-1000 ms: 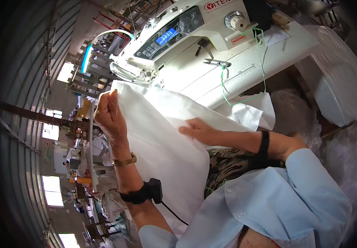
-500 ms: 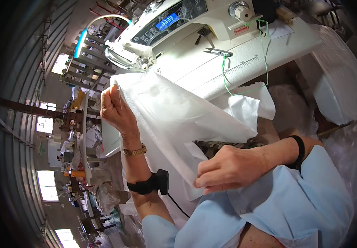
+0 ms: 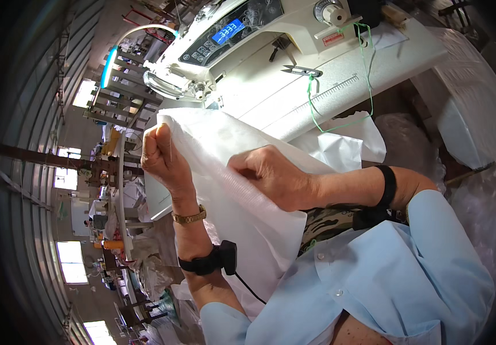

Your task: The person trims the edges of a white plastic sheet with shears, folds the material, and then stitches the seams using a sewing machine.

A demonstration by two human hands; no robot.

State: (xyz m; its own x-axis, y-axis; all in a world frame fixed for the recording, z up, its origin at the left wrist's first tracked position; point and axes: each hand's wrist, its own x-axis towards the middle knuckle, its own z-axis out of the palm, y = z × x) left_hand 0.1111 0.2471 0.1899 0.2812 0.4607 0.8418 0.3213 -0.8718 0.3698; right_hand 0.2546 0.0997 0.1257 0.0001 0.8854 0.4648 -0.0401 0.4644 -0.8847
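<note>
- Your left hand (image 3: 159,156) is closed in a fist on the far left edge of the white sheet (image 3: 242,190), pinching it between thumb and curled fingers and lifting that corner up off your lap.
- A gold-coloured watch (image 3: 189,217) sits on that wrist, and below it a black band (image 3: 208,261) with a thin cable running down the forearm.
- The white sheet hangs between your two hands, in front of the sewing machine (image 3: 231,40) and above your lap; it looks thin, semi-stiff and faintly ribbed, more like a woven or non-woven bag cloth than soft fabric, and it creases in sharp folds.
- Your right hand (image 3: 271,175) lies on the middle of the sheet with fingers curled together, gathering a fold; whether it truly pinches the cloth or only presses on it, you cannot tell from here.
- My reading is that you are straightening and lining up the edge before feeding it to the needle. The next move likely calls for keeping both edges matched and taut while you carry the sheet onto the machine bed.
- Further right, small metal snips (image 3: 301,71) rest on the smooth cream table (image 3: 386,57), beside a loose green thread (image 3: 368,86).
- At the far right, crinkled clear plastic bags (image 3: 478,115) hold pale bundles.
</note>
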